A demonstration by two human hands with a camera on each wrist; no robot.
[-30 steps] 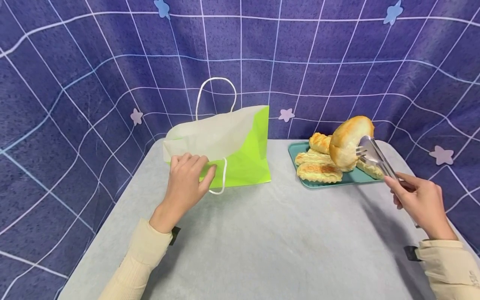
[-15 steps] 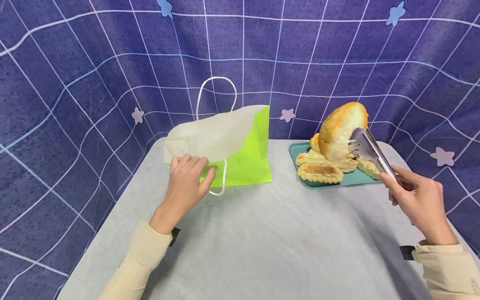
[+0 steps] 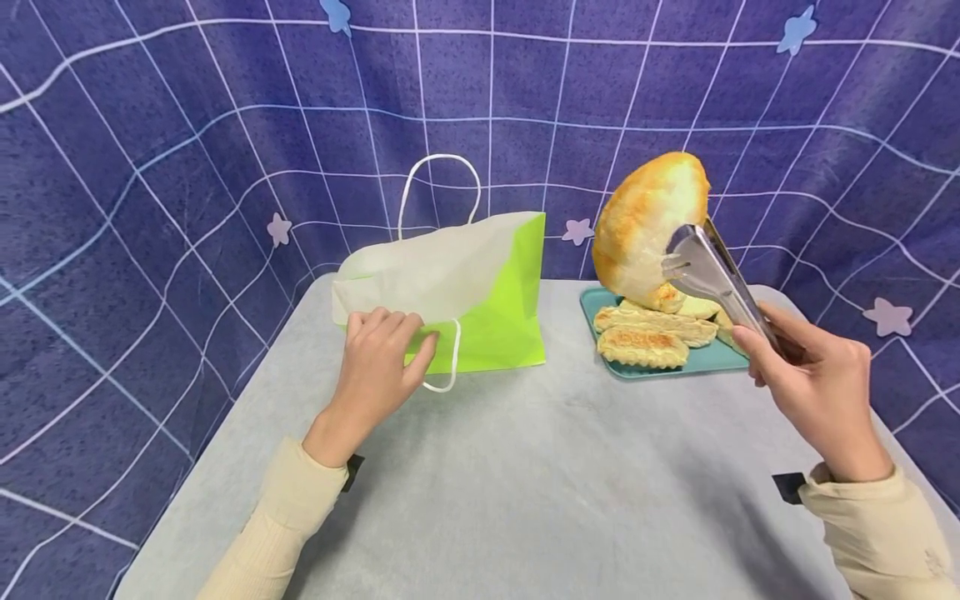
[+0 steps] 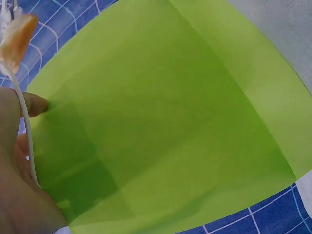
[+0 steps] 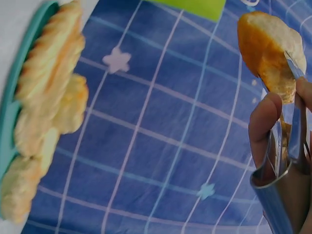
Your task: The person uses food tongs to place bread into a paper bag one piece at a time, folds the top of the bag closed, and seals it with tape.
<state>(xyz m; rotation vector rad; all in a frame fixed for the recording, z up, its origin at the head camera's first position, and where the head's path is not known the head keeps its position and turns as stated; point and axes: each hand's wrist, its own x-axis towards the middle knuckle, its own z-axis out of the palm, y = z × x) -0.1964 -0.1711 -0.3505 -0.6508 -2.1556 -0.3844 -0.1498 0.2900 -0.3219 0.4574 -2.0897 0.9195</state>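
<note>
The fingers [image 3: 798,329] of the right hand [image 3: 825,396] wrap round a pair of metal tongs [image 3: 716,279], with the thumb pressed along the near arm. Ahead of those fingers and to their left, the fork-shaped tips of the tongs pinch a golden bread roll [image 3: 648,221], which is held on edge in the air, browned on one side and paler on the other. Left of the same fingers and lower down, a teal tray [image 3: 720,358] lies on the table [image 3: 525,483], carrying several pastries [image 3: 642,347] heaped together; the right wrist view shows the roll well apart from them. The left hand [image 3: 375,367] pinches the near rim of a green paper bag [image 3: 498,329] with a white inside, its fingers bent over the edge and its thumb against the green outer face. One white cord handle [image 3: 457,354] hangs just beside that thumb, and a second handle [image 3: 442,156] arches up beyond the fingers. Farther out ahead of both hands hangs a dark blue cloth [image 3: 525,83] with pale grid lines and stars.
</note>
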